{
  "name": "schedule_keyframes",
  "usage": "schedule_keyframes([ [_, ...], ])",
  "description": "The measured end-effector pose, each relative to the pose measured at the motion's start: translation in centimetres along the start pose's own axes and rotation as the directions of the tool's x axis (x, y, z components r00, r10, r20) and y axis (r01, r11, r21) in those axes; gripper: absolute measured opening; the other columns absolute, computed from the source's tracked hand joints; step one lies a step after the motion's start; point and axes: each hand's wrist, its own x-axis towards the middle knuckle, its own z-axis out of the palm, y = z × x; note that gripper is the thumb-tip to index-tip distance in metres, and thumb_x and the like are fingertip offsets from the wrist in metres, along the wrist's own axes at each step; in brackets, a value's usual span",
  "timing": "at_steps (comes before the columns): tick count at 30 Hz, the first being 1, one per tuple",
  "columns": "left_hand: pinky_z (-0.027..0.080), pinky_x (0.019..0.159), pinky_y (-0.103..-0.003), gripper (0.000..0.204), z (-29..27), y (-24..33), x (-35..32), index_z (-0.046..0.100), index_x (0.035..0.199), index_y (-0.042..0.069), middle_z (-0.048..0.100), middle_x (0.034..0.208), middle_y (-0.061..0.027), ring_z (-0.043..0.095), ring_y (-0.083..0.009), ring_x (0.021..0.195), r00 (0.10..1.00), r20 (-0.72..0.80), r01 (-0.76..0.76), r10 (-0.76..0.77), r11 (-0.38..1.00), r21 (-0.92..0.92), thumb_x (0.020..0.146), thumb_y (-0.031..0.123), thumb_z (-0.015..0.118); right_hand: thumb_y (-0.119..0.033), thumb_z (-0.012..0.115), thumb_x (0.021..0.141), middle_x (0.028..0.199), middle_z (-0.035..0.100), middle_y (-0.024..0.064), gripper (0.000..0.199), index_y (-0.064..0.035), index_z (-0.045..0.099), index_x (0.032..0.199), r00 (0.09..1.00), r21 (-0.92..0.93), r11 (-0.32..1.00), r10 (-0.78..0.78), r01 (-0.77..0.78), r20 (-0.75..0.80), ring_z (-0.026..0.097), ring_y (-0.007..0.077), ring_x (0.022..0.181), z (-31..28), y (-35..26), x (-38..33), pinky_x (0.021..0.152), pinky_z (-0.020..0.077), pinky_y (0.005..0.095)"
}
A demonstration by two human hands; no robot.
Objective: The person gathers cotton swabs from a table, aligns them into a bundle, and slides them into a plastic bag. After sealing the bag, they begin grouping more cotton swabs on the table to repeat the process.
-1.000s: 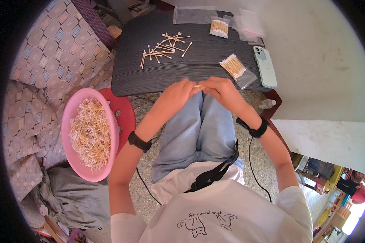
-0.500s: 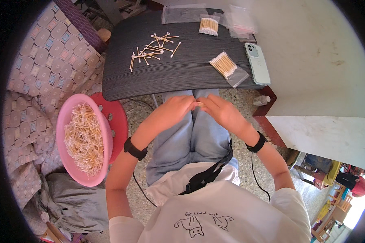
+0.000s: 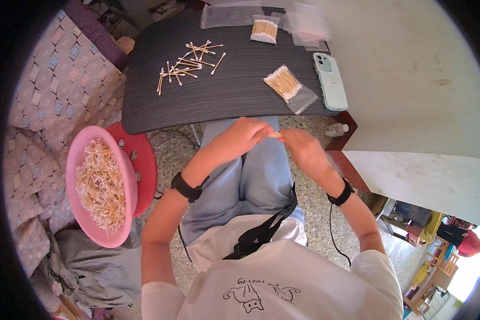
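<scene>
A small bundle of thin, light wooden sticks (image 3: 274,135) was in the air between the two hands, above the lap in blue denim trousers (image 3: 266,168) and near the front edge of a black, wood-grained table (image 3: 226,101). The left hand (image 3: 245,135) pinched one end of it with the fingertips, and the right hand (image 3: 305,151) pinched the other end. On the table, a clear plastic bag filled with cotton swabs (image 3: 282,84) lay nearest to the hands, and a pale green phone (image 3: 333,88) was to its right. Farther left, loose white-tipped cotton swabs (image 3: 190,63) lay across each other. At the far side was a second clear bag of swabs (image 3: 264,30), just beside flat transparent bags (image 3: 308,26). To the left, a pink plastic basin (image 3: 131,186) full of swabs stood partly over a red stool (image 3: 148,165)
</scene>
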Motion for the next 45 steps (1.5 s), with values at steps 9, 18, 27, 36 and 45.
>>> schedule_keyframes([
  [9,0.046,0.077,-0.039,0.018,5.0,-0.3,6.8,0.063,0.097,0.004,0.057,0.091,-0.0110,0.057,-0.0294,0.087,0.794,-0.567,-0.034,0.220,0.947,0.320,0.085,0.017,0.068,-0.013,0.050,0.099,0.082,0.062,0.0201,0.018,0.0029,0.058,0.098,0.769,0.155,0.812,0.583,-0.563,-0.261,0.062,0.0385,0.074,-2.3,3.4,-2.5,0.063,0.0485,0.0410],
  [18,0.044,0.074,-0.040,0.016,7.8,-0.3,8.3,0.064,0.087,0.005,0.056,0.086,-0.0080,0.055,-0.0273,0.084,0.723,-0.668,0.154,0.176,0.901,0.404,0.077,0.013,0.073,-0.011,0.050,0.099,0.080,0.062,0.0199,0.016,0.0019,0.059,0.098,0.746,0.253,0.781,0.623,-0.572,-0.237,0.060,0.0358,0.068,-1.0,3.2,-2.8,0.060,0.0472,0.0381],
  [27,0.047,0.069,-0.040,0.010,7.1,-0.2,7.7,0.062,0.078,0.003,0.060,0.072,-0.0087,0.058,-0.0280,0.072,0.738,-0.671,0.157,0.078,0.946,0.283,0.080,0.010,0.069,-0.010,0.052,0.098,0.076,0.061,0.0196,0.015,0.0025,0.060,0.098,0.729,0.272,0.744,0.661,-0.610,-0.175,0.058,0.0321,0.062,-0.4,2.0,-1.6,0.058,0.0467,0.0368],
  [36,0.048,0.064,-0.040,0.011,7.0,0.4,6.4,0.059,0.079,0.002,0.060,0.070,-0.0101,0.060,-0.0290,0.069,0.751,-0.660,0.162,0.004,0.968,0.191,0.081,0.010,0.067,-0.011,0.053,0.097,0.080,0.062,0.0218,0.014,0.0025,0.059,0.097,0.768,0.305,0.770,0.621,-0.560,-0.156,0.060,0.0392,0.069,-0.2,1.6,-1.5,0.060,0.0467,0.0404],
  [45,0.040,0.104,-0.043,0.013,6.0,-0.3,7.0,0.057,0.093,0.000,0.059,0.120,-0.0142,0.053,-0.0277,0.120,0.805,-0.470,0.007,0.362,0.786,0.618,0.087,0.012,0.057,-0.009,0.053,0.096,0.080,0.060,0.0235,0.013,0.0021,0.058,0.094,0.770,0.217,0.784,0.617,-0.582,-0.163,0.058,0.0440,0.073,0.6,1.8,-1.5,0.060,0.0452,0.0454],
])
